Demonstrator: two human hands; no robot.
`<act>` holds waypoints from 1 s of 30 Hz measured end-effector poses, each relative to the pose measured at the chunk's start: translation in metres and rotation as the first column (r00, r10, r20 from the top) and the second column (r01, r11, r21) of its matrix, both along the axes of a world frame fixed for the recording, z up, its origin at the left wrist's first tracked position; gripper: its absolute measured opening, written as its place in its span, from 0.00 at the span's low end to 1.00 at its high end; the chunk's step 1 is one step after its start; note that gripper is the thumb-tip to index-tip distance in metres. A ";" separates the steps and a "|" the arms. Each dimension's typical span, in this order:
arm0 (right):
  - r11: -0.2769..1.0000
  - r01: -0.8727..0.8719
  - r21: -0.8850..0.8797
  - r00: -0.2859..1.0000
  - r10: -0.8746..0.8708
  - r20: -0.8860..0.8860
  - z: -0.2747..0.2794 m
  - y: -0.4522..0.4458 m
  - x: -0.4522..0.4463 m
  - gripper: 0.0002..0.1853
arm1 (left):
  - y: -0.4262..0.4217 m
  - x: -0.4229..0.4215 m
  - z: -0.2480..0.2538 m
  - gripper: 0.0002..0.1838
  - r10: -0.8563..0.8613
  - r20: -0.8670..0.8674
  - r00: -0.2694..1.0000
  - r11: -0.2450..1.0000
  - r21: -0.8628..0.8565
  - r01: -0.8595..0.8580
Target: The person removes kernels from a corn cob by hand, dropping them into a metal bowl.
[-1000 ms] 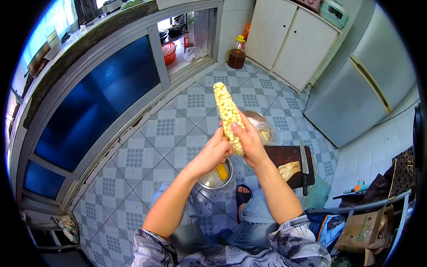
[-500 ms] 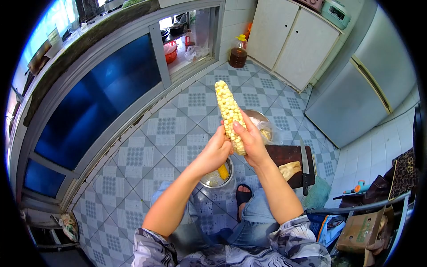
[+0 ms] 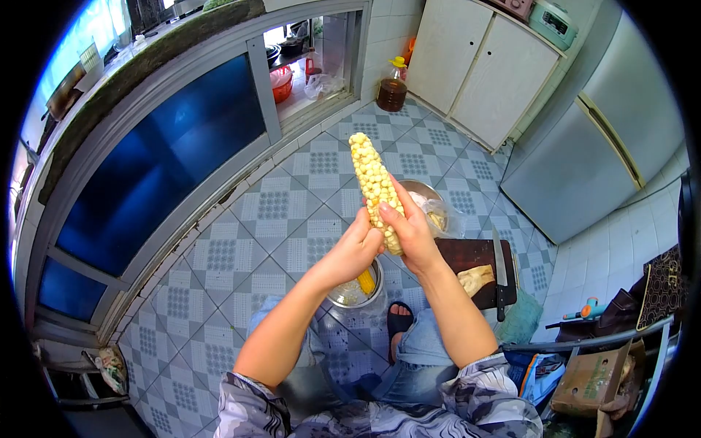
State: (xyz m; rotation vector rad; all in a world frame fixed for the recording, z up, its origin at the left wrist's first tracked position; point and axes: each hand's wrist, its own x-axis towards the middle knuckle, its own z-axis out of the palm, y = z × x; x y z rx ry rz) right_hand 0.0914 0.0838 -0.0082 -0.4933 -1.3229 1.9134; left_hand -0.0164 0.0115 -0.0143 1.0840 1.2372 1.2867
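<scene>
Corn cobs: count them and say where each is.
2. The pale cob is held between the left hand and right hand; the yellow cob sits in the metal bowl below them, partly hidden. Others may be hidden there.

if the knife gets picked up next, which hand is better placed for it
Right, most likely. The knife lies on the cutting board on that side, nearer the right hand, while the left hand would have to cross over. The right would first need to release the corn cob.
</scene>
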 end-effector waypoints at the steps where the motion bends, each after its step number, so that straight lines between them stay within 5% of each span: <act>1: 0.999 -0.006 -0.039 0.999 0.004 -0.039 0.000 -0.001 -0.001 0.31 | -0.001 0.000 0.001 0.14 0.018 -0.032 0.999 0.999 0.046 -0.016; 7: 0.997 -0.014 -0.074 1.000 0.014 -0.001 -0.001 0.001 0.000 0.31 | 0.002 -0.009 0.003 0.14 -0.087 0.348 0.934 0.976 -0.158 0.150; 19: 0.995 -0.020 0.101 0.996 0.011 0.087 -0.008 0.002 0.002 0.35 | 0.001 -0.002 0.001 0.20 -0.034 0.108 0.994 0.987 -0.154 0.050; 30: 1.000 0.000 0.015 0.995 -0.001 0.100 -0.012 0.003 -0.001 0.34 | 0.001 -0.007 -0.002 0.18 -0.041 0.308 0.951 0.976 -0.193 0.105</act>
